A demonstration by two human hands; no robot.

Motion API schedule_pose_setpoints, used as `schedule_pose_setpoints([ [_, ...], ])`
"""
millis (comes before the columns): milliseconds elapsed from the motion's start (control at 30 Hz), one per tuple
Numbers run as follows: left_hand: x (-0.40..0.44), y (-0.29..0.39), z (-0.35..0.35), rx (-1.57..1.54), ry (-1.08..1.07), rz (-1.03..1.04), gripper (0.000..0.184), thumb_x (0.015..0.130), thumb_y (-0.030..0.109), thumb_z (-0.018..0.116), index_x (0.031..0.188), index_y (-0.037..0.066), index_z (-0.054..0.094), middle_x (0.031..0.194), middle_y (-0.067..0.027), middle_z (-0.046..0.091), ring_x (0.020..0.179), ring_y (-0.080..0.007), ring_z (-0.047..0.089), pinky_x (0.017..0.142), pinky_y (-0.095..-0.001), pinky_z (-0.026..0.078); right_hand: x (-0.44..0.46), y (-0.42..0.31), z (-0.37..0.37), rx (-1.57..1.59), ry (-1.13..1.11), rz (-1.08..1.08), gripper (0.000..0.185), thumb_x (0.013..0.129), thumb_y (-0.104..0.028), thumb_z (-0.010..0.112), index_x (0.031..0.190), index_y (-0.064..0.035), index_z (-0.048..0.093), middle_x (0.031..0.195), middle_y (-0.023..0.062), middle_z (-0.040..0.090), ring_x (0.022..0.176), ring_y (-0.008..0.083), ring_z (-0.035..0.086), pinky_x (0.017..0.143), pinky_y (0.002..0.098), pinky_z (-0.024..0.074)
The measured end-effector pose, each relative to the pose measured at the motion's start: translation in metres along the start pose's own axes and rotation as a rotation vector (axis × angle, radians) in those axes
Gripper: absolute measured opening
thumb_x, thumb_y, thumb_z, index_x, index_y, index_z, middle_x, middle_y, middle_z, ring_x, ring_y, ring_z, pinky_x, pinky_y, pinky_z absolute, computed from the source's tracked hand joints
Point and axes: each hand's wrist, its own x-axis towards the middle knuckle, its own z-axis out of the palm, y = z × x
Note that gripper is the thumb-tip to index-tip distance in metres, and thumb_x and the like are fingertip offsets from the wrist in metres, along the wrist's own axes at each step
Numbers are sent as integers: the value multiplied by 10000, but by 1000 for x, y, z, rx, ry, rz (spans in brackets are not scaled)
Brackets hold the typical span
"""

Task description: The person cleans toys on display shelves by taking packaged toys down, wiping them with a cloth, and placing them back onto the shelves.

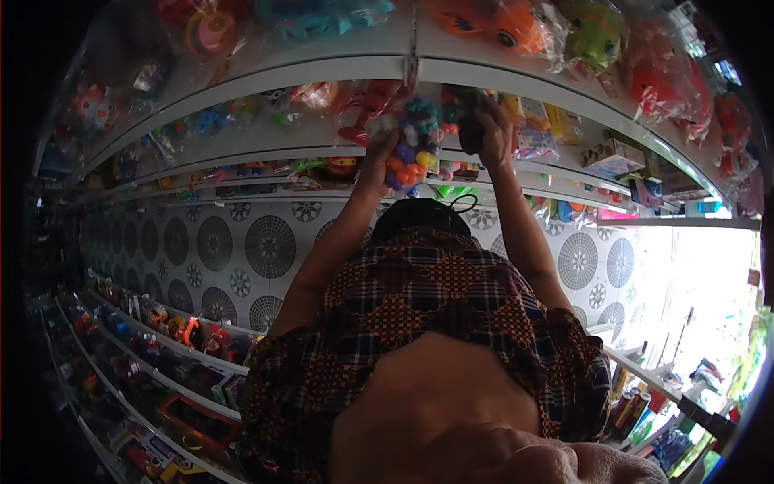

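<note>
My left hand [377,164] is closed around the left side of a clear bag of small colourful toys [413,149], with purple, orange, yellow and teal round shapes inside. Held up in front of the shelves, the bag is at chest height. To its right, my right hand [497,135] grips a dark, crumpled cloth [471,121]. Its folds are dim and partly covered by my fingers. Behind the bag, a red plastic-wrapped toy [363,113] sits on the shelf.
Wrapped toys line the upper shelf [330,68], including an orange fish toy [504,28] and a green toy [595,36]. A small box [614,157] stands on the right. More stocked shelves [153,363] are behind me at lower left. Patterned tiles [278,242] cover the floor.
</note>
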Motion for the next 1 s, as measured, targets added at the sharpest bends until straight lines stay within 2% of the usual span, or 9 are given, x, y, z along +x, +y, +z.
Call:
schedule_pose_setpoints([
  [133, 2, -16, 23, -42, -32, -19, 418, 836, 302, 556, 1130, 21, 459, 1049, -81, 552, 954, -181, 555, 830, -326, 461, -10, 3, 16, 336, -74, 269, 332, 805, -99, 497, 1123, -3, 509, 940, 56, 591, 832, 147, 575, 750, 228, 444],
  [267, 24, -26, 48, 0, 65, 106, 436, 827, 342, 562, 1102, 15, 477, 1021, -76, 565, 904, -175, 576, 790, -311, 479, -21, 13, 1, 565, -71, 531, 251, 816, -80, 476, 1039, 33, 493, 934, 118, 579, 820, 193, 583, 716, 306, 480],
  [367, 42, -38, 60, 108, 125, 162, 352, 837, 290, 560, 1058, 21, 508, 990, -56, 569, 894, -136, 561, 771, -281, 466, -27, 23, -38, 574, -200, 502, 253, 821, -94, 477, 1031, 47, 484, 938, 134, 576, 861, 234, 585, 773, 336, 484],
  [467, 55, -51, 88, 563, 45, 336, 259, 859, 208, 530, 1038, 22, 512, 947, -38, 559, 856, -107, 524, 762, -263, 416, -31, 3, -75, 513, -254, 490, 277, 830, -103, 459, 1058, 54, 476, 966, 151, 573, 876, 236, 588, 794, 336, 478],
  [567, 90, -80, 107, 620, 0, 402, 269, 868, 214, 522, 1038, 7, 506, 953, -33, 556, 872, -106, 513, 782, -261, 405, -40, -29, -110, 491, -165, 507, 315, 838, -109, 440, 1097, 69, 457, 980, 168, 570, 856, 242, 596, 772, 326, 485],
  [633, 114, -90, 114, 664, -12, 413, 230, 849, 131, 517, 1050, 19, 506, 958, -72, 567, 875, -173, 543, 799, -308, 415, -46, -29, -148, 476, -197, 479, 398, 835, -136, 425, 1179, 63, 395, 1028, 186, 556, 916, 255, 580, 814, 333, 465],
  [700, 146, -103, 98, 2120, -89, 1302, 285, 784, 63, 540, 1065, 36, 498, 938, -135, 571, 861, -294, 556, 797, -383, 418, -60, -44, -173, 398, -169, 416, 388, 832, -131, 431, 1164, 70, 408, 1014, 197, 559, 887, 267, 588, 807, 345, 469],
  [867, 236, -141, 130, 2112, -192, 1261, 289, 781, 62, 541, 1066, 36, 499, 943, -139, 569, 867, -302, 552, 799, -388, 416, -87, -38, -248, 339, 122, 281, 330, 831, -87, 447, 1104, 97, 462, 983, 191, 583, 848, 259, 602, 764, 314, 484],
  [1000, 229, -119, 107, 2105, -360, 1192, 292, 779, 61, 543, 1067, 36, 499, 948, -144, 566, 873, -309, 548, 800, -393, 414, -107, -38, -290, 403, 238, 229, 352, 806, -51, 433, 1116, 115, 454, 1026, 210, 570, 894, 260, 591, 774, 306, 478],
])
